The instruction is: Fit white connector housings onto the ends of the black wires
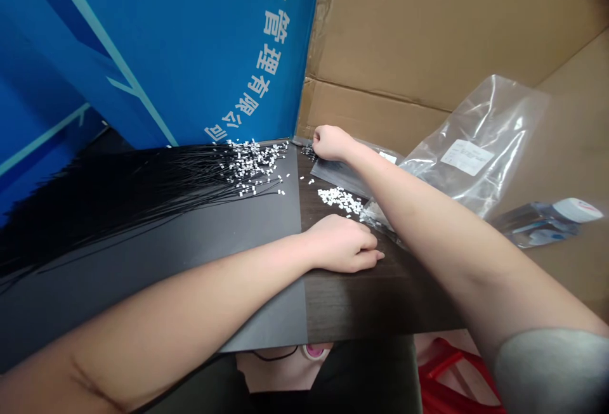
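Observation:
My left hand rests on the dark wood tabletop with its fingers curled in. Whatever it might hold is hidden. Further back, my right hand is closed, fingers bent down beside a small pile of tiny dark metallic pieces. Its fingertips are out of sight. Between the two hands lies a heap of small white plastic connector pieces, with a few loose ones near it. A large bundle of thin black wires stretches across the left side, many ends carrying white connectors.
A dark grey mat covers the table's left part. Behind stand a blue printed panel and cardboard. On the right are a clear labelled plastic bag, a flat bag and a lying bottle. Something red is below the table.

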### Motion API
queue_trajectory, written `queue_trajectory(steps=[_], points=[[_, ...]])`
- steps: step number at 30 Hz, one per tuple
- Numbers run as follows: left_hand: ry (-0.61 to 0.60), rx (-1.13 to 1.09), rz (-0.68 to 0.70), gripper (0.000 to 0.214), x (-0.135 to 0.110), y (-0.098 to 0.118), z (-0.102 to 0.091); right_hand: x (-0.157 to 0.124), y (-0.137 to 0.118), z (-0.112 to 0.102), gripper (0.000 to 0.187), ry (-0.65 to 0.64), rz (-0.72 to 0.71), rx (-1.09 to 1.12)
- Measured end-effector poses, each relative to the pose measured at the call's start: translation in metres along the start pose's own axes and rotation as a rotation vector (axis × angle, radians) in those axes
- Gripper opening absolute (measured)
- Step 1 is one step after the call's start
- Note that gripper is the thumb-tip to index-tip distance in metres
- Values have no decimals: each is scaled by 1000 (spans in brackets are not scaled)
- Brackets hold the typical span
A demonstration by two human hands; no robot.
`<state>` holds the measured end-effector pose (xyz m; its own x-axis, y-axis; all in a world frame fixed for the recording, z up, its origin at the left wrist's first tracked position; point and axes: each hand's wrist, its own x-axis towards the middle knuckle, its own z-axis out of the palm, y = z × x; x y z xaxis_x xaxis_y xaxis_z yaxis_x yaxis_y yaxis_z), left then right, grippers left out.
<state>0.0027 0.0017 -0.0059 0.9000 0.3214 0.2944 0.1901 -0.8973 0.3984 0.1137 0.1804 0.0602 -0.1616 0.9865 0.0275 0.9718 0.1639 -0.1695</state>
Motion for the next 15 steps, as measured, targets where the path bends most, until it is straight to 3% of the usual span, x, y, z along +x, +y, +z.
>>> queue_trajectory(steps=[4, 9, 12, 15], points=[[3, -6, 2, 45, 0, 0, 0, 0, 2, -5, 9, 140, -18, 116], [-18, -17, -17, 47, 0, 0, 0, 2, 1, -24, 8, 485, -120, 443], [-27, -32, -29, 47, 0, -1, 0, -12, -4, -56, 13, 686, -285, 676], [-15, -63, -29, 46, -1, -2, 0, -45, -5, -105, 29, 714, -391, 785]])
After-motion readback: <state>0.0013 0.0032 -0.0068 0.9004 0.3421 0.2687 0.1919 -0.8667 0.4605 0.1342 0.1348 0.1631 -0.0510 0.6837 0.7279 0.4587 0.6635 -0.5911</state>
